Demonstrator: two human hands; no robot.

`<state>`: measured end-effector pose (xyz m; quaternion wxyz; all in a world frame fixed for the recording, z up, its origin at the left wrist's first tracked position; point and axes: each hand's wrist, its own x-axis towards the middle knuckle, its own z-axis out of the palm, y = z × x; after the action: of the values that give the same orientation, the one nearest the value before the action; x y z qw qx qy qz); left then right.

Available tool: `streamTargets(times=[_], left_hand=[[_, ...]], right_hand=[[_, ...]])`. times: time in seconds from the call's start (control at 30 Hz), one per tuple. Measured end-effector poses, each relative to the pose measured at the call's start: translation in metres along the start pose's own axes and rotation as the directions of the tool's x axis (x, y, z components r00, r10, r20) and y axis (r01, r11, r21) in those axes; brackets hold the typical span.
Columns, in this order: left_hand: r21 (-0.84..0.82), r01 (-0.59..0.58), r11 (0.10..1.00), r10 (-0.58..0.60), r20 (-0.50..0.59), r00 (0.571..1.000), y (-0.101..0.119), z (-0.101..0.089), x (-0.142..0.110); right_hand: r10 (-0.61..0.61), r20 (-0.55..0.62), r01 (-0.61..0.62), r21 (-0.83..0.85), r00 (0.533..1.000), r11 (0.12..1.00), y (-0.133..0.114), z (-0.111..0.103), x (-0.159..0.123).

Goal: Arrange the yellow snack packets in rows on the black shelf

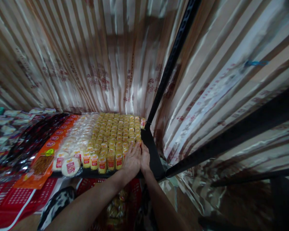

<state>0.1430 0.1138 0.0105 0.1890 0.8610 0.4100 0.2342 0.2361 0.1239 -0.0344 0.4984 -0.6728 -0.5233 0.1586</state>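
Rows of small yellow wrapped snack packs (115,134) fill the right part of a black shelf (156,160). My left hand (132,159) lies flat with fingers stretched out against the right end of the front rows. My right hand (145,157) presses beside it, palm to the left hand, at the shelf's right edge by the black upright post (173,57). Whether anything is held between the two hands is hidden.
Round white packs (71,166) and orange packets (42,163) lie left of the yellow ones, dark wrapped goods (33,138) further left. A red basket (118,205) with more yellow packs stands below. Striped plastic sheeting (91,57) hangs behind and to the right.
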Motion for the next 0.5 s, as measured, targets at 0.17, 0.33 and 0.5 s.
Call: streamTargets(times=[0.17, 0.33, 0.5], left_hand=[[0.287, -0.071, 0.955, 0.043, 0.105, 0.994, 0.008, -0.016, -0.005], [0.399, -0.116, 0.91, 0.079, 0.107, 0.991, 0.017, -0.025, -0.01], [0.284, -0.205, 0.937, 0.203, 0.038, 0.979, 0.019, -0.028, -0.033]], right_hand=[[0.0, -0.008, 0.0, 0.049, 1.0, 0.999, 0.002, 0.0, 0.0], [0.032, -0.035, -0.03, 0.063, 0.999, 0.998, 0.005, -0.001, -0.001], [0.04, -0.035, -0.035, 0.125, 0.999, 0.992, -0.001, -0.012, -0.008]])
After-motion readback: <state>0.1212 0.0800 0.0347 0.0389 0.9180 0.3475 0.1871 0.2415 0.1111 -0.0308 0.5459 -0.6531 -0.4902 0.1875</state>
